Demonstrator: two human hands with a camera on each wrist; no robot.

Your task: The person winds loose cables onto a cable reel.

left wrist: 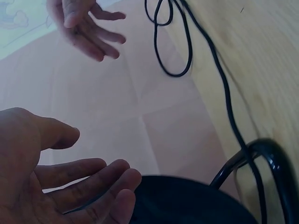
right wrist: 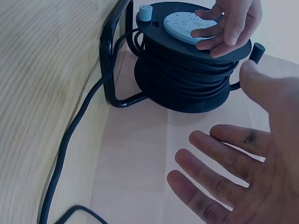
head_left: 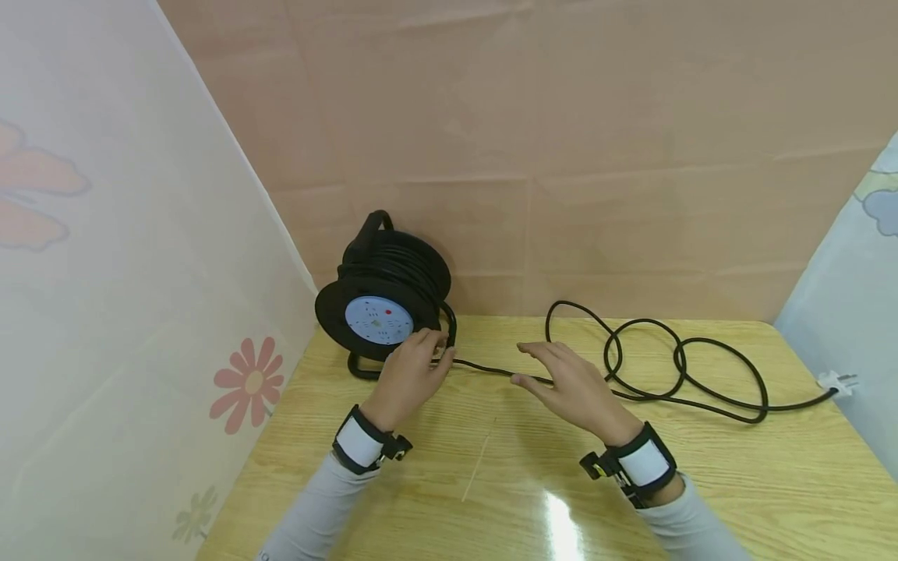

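Note:
A black cable reel [head_left: 396,265] stands on the left of the table, a pale blue socket panel [head_left: 379,320] on its face. My left hand [head_left: 409,375] hovers in front of the reel's lower right edge, fingers relaxed and holding nothing. From the reel, black cable [head_left: 491,369] runs right along the table. My right hand [head_left: 571,387], fingers spread and thumb apart, is held over that cable with nothing in its grasp. The right wrist view shows the cable wound in several layers round the drum [right wrist: 184,70].
Loose cable loops [head_left: 641,358] lie across the right side of the table. They end in a white plug [head_left: 836,382] near the right edge. Paper-covered walls [head_left: 596,156] enclose the wooden tabletop [head_left: 491,483] at the back and both sides. The reel's tubular stand [right wrist: 106,70] rests on the table.

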